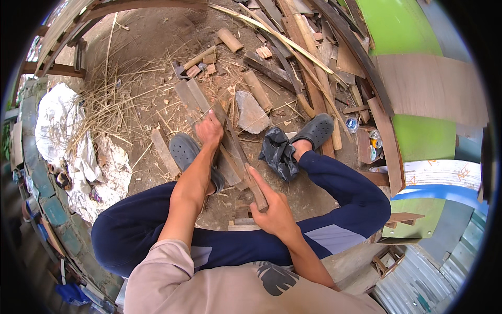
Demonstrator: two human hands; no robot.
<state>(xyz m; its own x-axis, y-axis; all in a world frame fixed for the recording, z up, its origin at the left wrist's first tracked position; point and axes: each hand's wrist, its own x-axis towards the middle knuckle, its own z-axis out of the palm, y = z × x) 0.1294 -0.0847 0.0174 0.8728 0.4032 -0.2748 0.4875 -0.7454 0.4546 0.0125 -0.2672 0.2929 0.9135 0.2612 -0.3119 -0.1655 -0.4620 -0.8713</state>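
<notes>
My right hand [274, 212] is wrapped round the wooden handle of a long knife [236, 142], its index finger stretched along the handle. The dark blade slants away from me to the upper left, passing just right of my left hand. My left hand [209, 129] is closed over a wooden plank [194, 97] between my feet. What its fingers grip is too small to make out. A thin pale strip [230, 161] lies along the plank below that hand. Right of the blade a flat grey stone [251, 112] rests on the ground.
A black plastic bag [278, 153] lies by my right shoe [315, 131]; my left shoe [184, 150] is beside the plank. Bamboo pieces [257, 90] and dry slivers [123, 91] litter the dirt. Long timbers [308, 68] lie at right, a white sack [58, 118] at left.
</notes>
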